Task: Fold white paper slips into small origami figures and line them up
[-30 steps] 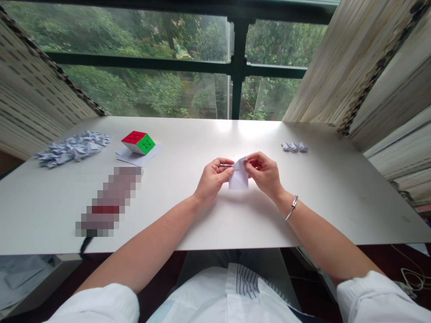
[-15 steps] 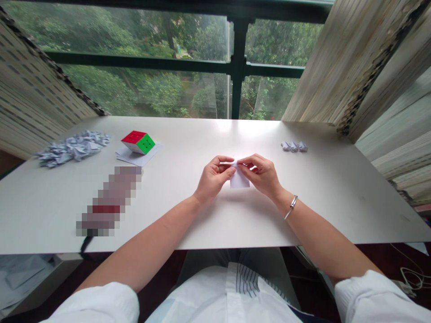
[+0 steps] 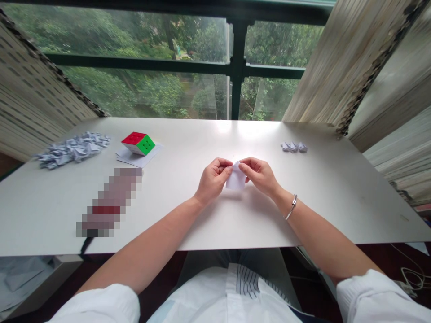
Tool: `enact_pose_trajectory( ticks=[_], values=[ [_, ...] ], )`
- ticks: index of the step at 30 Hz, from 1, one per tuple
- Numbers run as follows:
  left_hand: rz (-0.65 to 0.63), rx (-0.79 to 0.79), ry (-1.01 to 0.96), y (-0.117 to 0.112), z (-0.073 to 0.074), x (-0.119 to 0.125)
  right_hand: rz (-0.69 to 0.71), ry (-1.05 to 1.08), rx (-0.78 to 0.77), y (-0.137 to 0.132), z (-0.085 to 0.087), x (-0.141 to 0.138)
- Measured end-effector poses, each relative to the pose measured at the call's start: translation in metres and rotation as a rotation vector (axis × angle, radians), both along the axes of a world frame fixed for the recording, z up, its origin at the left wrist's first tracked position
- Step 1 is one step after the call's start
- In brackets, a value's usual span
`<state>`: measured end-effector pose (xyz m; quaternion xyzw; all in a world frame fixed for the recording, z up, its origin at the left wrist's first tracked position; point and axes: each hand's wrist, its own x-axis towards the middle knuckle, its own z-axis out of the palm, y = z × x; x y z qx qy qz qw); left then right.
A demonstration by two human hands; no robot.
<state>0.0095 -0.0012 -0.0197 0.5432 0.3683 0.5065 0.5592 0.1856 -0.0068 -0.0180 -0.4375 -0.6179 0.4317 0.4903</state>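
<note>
A small piece of white paper [image 3: 235, 180] is held up between my two hands, above the middle of the table. My left hand [image 3: 214, 178] pinches its upper left edge between thumb and fingers. On the other side, my right hand [image 3: 259, 175] grips the upper right edge, its thumb in front and fingers behind. The paper's top looks folded near the fingertips, though the fold is too small to make out clearly. Its lower part hangs flat below the thumbs.
On the white table [image 3: 202, 229], a heap of folded paper pieces [image 3: 76, 149] lies far left. Beside it a red, green and white puzzle cube [image 3: 138, 143] rests on paper sheets [image 3: 151, 157]. A blurred-out object [image 3: 111, 202] is nearer. Joined folded paper pieces [image 3: 294, 147] lie right.
My right hand has shifted its grip, thumb now over the paper's upper right. The paper has moved slightly left and turned a little, and both hands stay pinched on it.
</note>
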Motion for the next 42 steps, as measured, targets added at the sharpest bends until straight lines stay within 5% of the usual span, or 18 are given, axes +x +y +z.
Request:
enact_pose_trajectory(
  ticks=[42],
  values=[
    [-0.035, -0.051, 0.048, -0.0032, 0.0049, -0.0007, 0.063, 0.122, -0.153, 0.0027, 0.0057, 0.0053]
  ],
)
